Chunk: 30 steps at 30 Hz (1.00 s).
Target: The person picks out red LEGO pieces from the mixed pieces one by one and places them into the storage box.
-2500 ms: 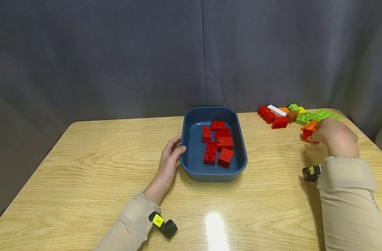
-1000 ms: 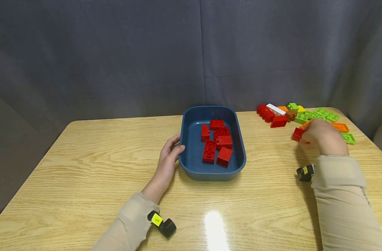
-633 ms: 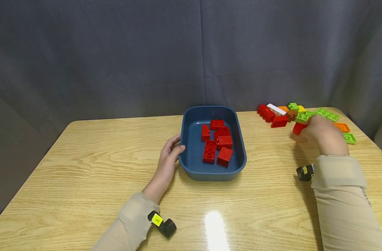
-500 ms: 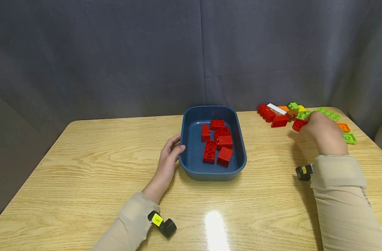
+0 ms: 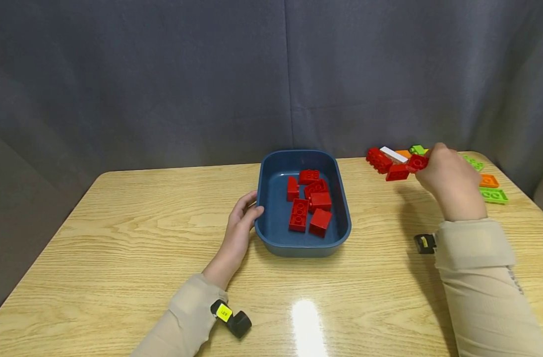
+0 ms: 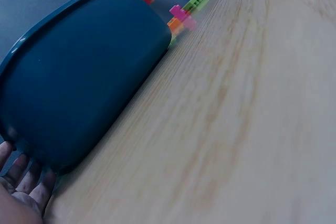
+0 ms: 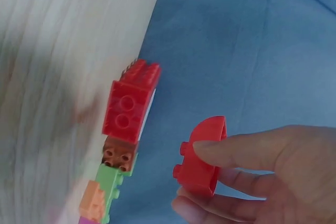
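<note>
The bench (image 5: 133, 248) bore a blue tub (image 5: 303, 251). My left hand (image 5: 238, 225) held its left side; well to the tub's right, my right hand (image 5: 450, 182) pinched a red brick (image 7: 202, 176) near loose bricks (image 5: 397, 173). A firm pinch, kept clear of them, seemed wise.

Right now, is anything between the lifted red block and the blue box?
Low down, red and white bricks lie between, then the right wall of the blue box. Above those, nothing visible blocks the lifted red block.
</note>
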Each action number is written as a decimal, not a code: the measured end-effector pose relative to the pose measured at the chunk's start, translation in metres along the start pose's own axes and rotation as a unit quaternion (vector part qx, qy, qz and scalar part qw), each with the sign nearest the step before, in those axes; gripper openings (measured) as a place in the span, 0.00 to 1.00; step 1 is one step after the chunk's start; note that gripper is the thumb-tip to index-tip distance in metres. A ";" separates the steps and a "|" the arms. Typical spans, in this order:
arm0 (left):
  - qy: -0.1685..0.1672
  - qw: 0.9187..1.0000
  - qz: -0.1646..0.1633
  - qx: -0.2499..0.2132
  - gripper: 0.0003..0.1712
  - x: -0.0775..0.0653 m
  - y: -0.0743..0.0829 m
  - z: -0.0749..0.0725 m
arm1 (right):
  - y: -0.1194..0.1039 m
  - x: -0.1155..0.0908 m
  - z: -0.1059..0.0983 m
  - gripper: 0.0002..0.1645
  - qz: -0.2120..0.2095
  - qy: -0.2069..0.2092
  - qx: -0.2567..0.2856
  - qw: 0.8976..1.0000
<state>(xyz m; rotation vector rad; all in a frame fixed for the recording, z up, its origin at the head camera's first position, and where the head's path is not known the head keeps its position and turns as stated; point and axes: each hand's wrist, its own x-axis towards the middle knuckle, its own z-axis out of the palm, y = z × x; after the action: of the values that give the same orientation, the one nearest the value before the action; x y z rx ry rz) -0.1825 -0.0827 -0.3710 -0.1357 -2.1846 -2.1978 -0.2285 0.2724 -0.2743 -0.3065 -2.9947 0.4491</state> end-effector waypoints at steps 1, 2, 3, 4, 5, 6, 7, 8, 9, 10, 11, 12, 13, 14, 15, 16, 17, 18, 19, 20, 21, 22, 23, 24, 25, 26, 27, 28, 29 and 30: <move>-0.001 1.000 0.001 -0.001 0.28 0.000 0.000 0.000 | -0.002 -0.001 -0.001 0.24 -0.001 0.000 -0.002 1.000; -0.001 1.000 0.001 -0.002 0.28 0.000 0.000 0.000 | -0.004 -0.002 -0.001 0.25 -0.002 0.000 -0.004 1.000; -0.001 1.000 0.001 -0.002 0.28 0.000 0.000 0.000 | -0.006 -0.002 -0.001 0.25 -0.003 0.002 -0.006 1.000; 0.000 1.000 0.000 -0.003 0.28 0.000 0.000 0.000 | -0.008 -0.003 -0.001 0.25 -0.004 0.003 -0.009 1.000; -0.001 1.000 0.000 -0.003 0.28 0.000 0.000 0.000 | -0.009 -0.004 -0.001 0.25 -0.006 0.002 -0.011 1.000; -0.001 1.000 0.000 -0.003 0.28 0.000 0.000 0.000 | -0.011 -0.005 -0.001 0.25 -0.007 0.004 -0.013 1.000; -0.001 1.000 0.000 -0.003 0.28 0.000 0.000 0.000 | -0.013 -0.005 -0.001 0.25 -0.008 0.006 -0.016 1.000; -0.002 1.000 0.000 -0.003 0.28 0.000 0.000 0.000 | -0.014 -0.006 -0.001 0.25 -0.009 0.006 -0.018 1.000; -0.002 1.000 0.001 -0.003 0.28 0.000 0.000 0.000 | -0.016 -0.006 0.000 0.25 -0.011 0.008 -0.020 1.000; -0.003 1.000 0.001 -0.004 0.28 -0.001 0.000 0.000 | -0.018 -0.007 0.000 0.25 -0.013 0.009 -0.022 1.000; -0.004 1.000 0.002 -0.004 0.28 -0.001 0.000 0.000 | -0.020 -0.007 0.000 0.24 -0.015 0.010 -0.023 1.000; -0.004 1.000 0.003 -0.005 0.28 0.000 0.000 0.000 | -0.022 -0.008 0.000 0.24 -0.018 0.012 -0.023 0.999; -0.005 1.000 0.004 -0.006 0.28 0.000 0.001 0.000 | -0.024 -0.008 0.001 0.24 -0.022 0.014 -0.024 0.999; -0.005 1.000 0.004 -0.006 0.28 0.000 0.001 0.000 | -0.025 -0.008 0.001 0.24 -0.026 0.015 -0.024 0.999; -0.004 1.000 0.005 -0.006 0.28 0.000 0.001 0.000 | -0.027 -0.009 0.002 0.24 -0.032 0.019 -0.023 0.999; -0.004 1.000 0.004 -0.007 0.28 0.000 0.000 0.000 | -0.028 -0.009 0.003 0.25 -0.037 0.021 -0.023 0.999; -0.003 1.000 0.004 -0.006 0.28 0.000 0.000 0.000 | -0.030 -0.009 0.004 0.25 -0.042 0.024 -0.023 0.999; -0.002 1.000 0.003 -0.005 0.28 0.001 0.000 0.000 | -0.031 -0.009 0.005 0.25 -0.048 0.027 -0.023 0.998; 0.000 1.000 0.002 -0.005 0.28 0.001 0.000 0.000 | -0.032 -0.009 0.006 0.24 -0.053 0.030 -0.023 0.998; 0.001 1.000 0.001 -0.005 0.28 0.001 0.000 0.000 | -0.032 -0.009 0.008 0.24 -0.058 0.034 -0.023 0.998; 0.002 1.000 0.000 -0.005 0.28 0.001 0.000 0.000 | -0.033 -0.010 0.009 0.24 -0.062 0.038 -0.022 0.997; 0.002 1.000 -0.001 -0.005 0.28 0.001 0.000 0.000 | -0.034 -0.010 0.010 0.24 -0.065 0.039 -0.022 0.997; 0.003 1.000 -0.001 -0.004 0.29 0.001 0.000 0.000 | -0.035 -0.010 0.012 0.24 -0.067 0.041 -0.021 0.997; 0.003 1.000 -0.001 -0.005 0.29 0.001 0.000 0.000 | -0.036 -0.010 0.013 0.24 -0.071 0.045 -0.021 0.996; 0.003 1.000 0.000 -0.006 0.29 0.001 -0.001 0.000 | -0.038 -0.010 0.014 0.23 -0.075 0.048 -0.022 0.996; 0.003 1.000 -0.001 -0.005 0.29 0.001 -0.001 0.000 | -0.039 -0.010 0.014 0.23 -0.077 0.050 -0.023 0.996; 0.003 1.000 -0.001 -0.005 0.28 0.001 -0.001 0.000 | -0.042 -0.011 0.015 0.23 -0.079 0.052 -0.024 0.995; 0.004 1.000 -0.001 -0.005 0.28 0.001 -0.001 0.000 | -0.043 -0.011 0.016 0.23 -0.083 0.055 -0.026 0.995; 0.005 1.000 -0.002 -0.005 0.28 0.001 -0.001 0.000 | -0.045 -0.012 0.016 0.24 -0.087 0.058 -0.028 0.994; 0.005 1.000 -0.002 -0.005 0.28 0.001 -0.001 0.000 | -0.047 -0.012 0.017 0.24 -0.091 0.062 -0.029 0.993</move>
<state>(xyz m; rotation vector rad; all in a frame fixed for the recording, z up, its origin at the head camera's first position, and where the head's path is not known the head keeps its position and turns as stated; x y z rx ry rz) -0.1834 -0.0823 -0.3715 -0.1207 -2.1698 -2.2073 -0.2275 0.2210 -0.2769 -0.0611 -2.8828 0.3146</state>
